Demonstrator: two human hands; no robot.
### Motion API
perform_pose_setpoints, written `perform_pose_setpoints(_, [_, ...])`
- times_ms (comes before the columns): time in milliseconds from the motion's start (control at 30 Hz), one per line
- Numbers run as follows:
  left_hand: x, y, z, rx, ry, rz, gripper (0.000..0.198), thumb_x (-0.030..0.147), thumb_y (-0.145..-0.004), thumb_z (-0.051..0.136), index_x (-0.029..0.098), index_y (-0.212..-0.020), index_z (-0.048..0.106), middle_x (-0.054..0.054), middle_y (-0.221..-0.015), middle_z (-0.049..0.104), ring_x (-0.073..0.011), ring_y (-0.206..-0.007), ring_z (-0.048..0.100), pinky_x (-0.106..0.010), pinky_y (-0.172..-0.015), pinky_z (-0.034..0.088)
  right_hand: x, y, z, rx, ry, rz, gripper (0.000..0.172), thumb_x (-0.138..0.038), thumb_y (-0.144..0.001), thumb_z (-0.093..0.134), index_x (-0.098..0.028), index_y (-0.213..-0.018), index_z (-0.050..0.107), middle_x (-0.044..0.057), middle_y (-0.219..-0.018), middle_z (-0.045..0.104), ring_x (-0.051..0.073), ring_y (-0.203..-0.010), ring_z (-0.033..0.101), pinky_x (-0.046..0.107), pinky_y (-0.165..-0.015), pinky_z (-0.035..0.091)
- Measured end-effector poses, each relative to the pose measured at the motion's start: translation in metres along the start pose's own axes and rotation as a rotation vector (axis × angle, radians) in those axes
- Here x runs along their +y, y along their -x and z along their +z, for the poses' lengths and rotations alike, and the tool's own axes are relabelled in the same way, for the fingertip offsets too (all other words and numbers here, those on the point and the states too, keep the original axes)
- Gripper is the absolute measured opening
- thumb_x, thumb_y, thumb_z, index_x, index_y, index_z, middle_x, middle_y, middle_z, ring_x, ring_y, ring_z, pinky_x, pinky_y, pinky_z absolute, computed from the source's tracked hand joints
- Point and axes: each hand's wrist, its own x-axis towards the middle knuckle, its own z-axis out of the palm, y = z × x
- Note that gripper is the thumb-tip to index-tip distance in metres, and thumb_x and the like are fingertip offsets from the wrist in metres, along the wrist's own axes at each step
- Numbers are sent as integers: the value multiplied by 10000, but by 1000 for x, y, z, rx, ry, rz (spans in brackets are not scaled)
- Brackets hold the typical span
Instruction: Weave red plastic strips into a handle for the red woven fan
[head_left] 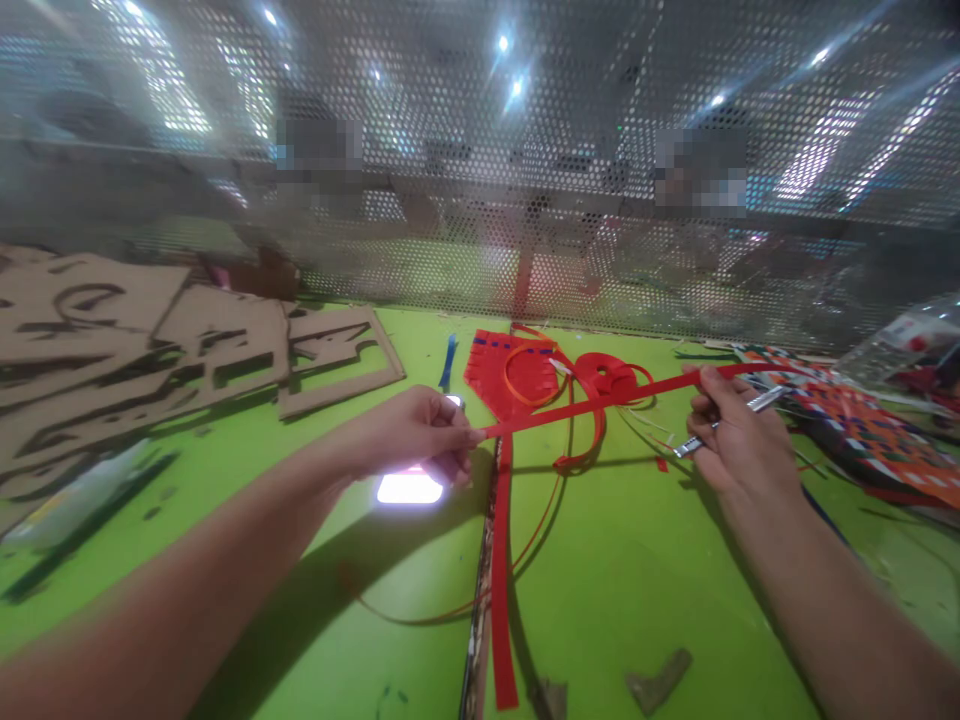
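Two bare hands hold a long red plastic strip [622,400] taut across the green tabletop [622,590], running slightly uphill from left to right. The left hand [409,435] has its grip closed in a tight pinch on the strip's near end, thumb and fingers together, above a bright white glare [409,488] whose source is too washed out to name. The right hand [739,430] is curled shut around a slim metal craft knife [731,425] (its blade can't be made out), with the strip crossing over the top of the fingers. Just beyond the strip lie a red woven mat [506,370] and a loop of thin orange strip [529,375], and a second red strip [501,570] trails toward the near edge. Cardboard cutouts [187,340] are stacked at the left, and a multicoloured woven mat [862,430] sits at the right, before a perforated metal screen [480,200]. The main risk lies in the tension: if the knife's edge met the taut strip, it could nick or split it. A slipping left pinch could let the strip whip back across the loose pieces, and any snag on the mat could pull its weave out of line.
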Motion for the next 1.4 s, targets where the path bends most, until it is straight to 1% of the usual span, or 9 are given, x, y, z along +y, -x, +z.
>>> perform_pose_setpoints(167, [3, 4, 0, 37, -89, 40, 360, 495, -952, 741, 211, -740, 676, -37, -670, 751, -163, -577, 718, -243, -549, 561, -2, -2, 0, 52, -85, 39, 356, -176, -675, 955, -190, -708, 601, 23, -882, 804, 39, -479, 502, 106, -286, 270])
perform_pose_setpoints(333, [7, 7, -7, 52, -143, 137, 477, 580, -992, 663, 204, -700, 629, 5, -558, 610, -90, -442, 511, -214, -475, 419, -20, -19, -16, 144, -162, 53, 310, -131, -798, 891, -202, -714, 601, -70, -664, 643, 17, -444, 462, 95, -282, 236])
perform_pose_setpoints(500, [10, 4, 4, 245, -88, 160, 478, 591, -1004, 632, 206, -724, 599, 30, -564, 561, -91, -462, 469, -236, -516, 426, -28, -21, -18, 140, -216, 125, 333, -92, -761, 929, -193, -737, 613, -94, -641, 586, 2, -447, 481, 89, -281, 247])
perform_pose_setpoints(733, [15, 5, 34, 492, -183, 260, 465, 627, -993, 616, 188, -865, 704, -61, -819, 739, -209, -781, 683, -379, -774, 571, -23, 12, 3, -120, -232, 248, 268, -166, -743, 965, -174, -770, 698, -25, -927, 790, -41, -405, 424, 78, -274, 264])
perform_pose_setpoints(867, [29, 14, 50, 605, -273, 423, 369, 561, -968, 686, 205, -1034, 755, -94, -1097, 780, -278, -1064, 696, -459, -948, 550, -28, 37, 11, -297, -252, 328, 284, -272, -719, 1000, -197, -879, 777, -67, -866, 782, -50, -378, 365, 71, -284, 277])
perform_pose_setpoints(1000, [50, 27, 72, 533, -251, 519, 375, 541, -1032, 598, 224, -1154, 757, -77, -1162, 786, -245, -1062, 715, -416, -956, 552, -30, 64, 23, -414, -233, 371, 319, -354, -695, 1012, -207, -850, 775, -61, -892, 790, -63, -363, 303, 59, -308, 283])
perform_pose_setpoints(1133, [72, 32, 96, 473, -348, 465, 436, 601, -961, 681, 243, -1192, 771, -83, -1236, 778, -287, -1142, 705, -439, -1008, 540, -20, 87, 31, -466, -141, 333, 352, -375, -660, 1023, -217, -794, 738, -37, -800, 771, -24, -364, 376, 108, -342, 363])
perform_pose_setpoints(1267, [76, 14, 112, 277, -278, 431, 297, 466, -993, 662, 194, -1069, 756, -72, -964, 789, -224, -848, 742, -351, -763, 592, -5, 99, 36, -430, -27, 304, 415, -404, -612, 1038, -220, -768, 700, -54, -617, 670, 42, -393, 490, 147, -354, 386])
perform_pose_setpoints(1400, [62, -11, 110, 136, -12, 422, 252, 357, -1040, 581, 205, -1194, 710, -25, -902, 764, -129, -607, 698, -242, -550, 548, 4, 98, 37, -368, 19, 398, 526, -387, -546, 1065, -219, -820, 648, -93, -542, 566, 47, -438, 473, 129, -383, 344])
